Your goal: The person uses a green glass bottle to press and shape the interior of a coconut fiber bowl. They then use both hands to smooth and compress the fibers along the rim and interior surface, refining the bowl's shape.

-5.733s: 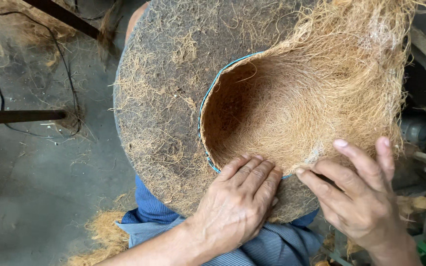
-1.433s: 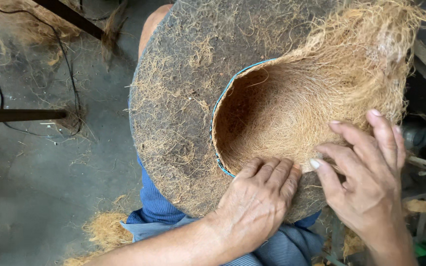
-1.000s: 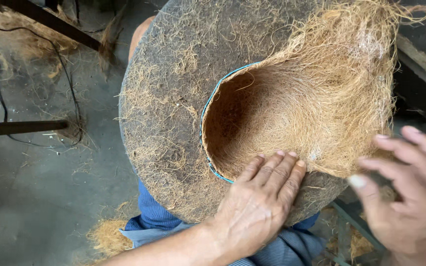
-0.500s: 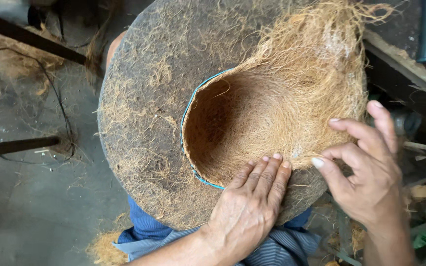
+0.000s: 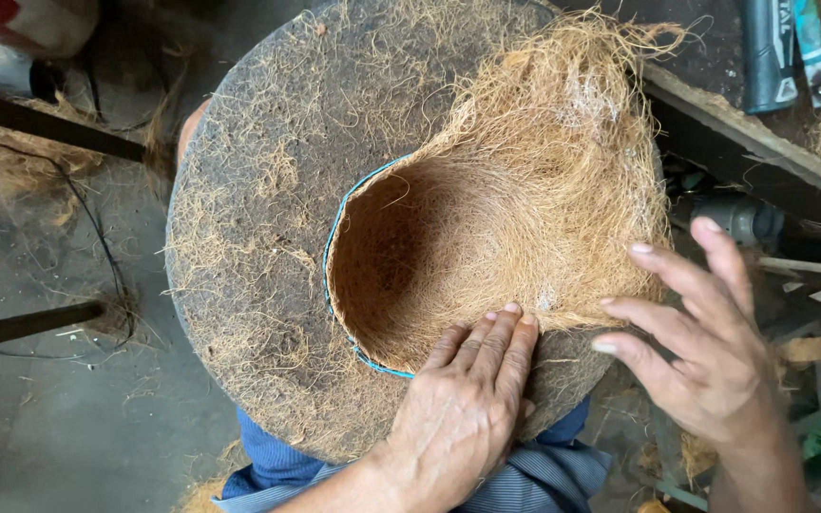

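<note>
Coir liner (image 5: 525, 228) as before, right hand (image 5: 715, 370) now nearer.

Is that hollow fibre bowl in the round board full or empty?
Empty: the fibre bowl shows bare matted walls down to its shadowed bottom, nothing inside.

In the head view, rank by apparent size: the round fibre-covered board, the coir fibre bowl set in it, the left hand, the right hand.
1. Round grey fibre-covered board
2. Orange-brown coir fibre bowl
3. Left hand and right hand: alike in size, and the right one hovers nearer the camera, so no ranking between them.
</note>
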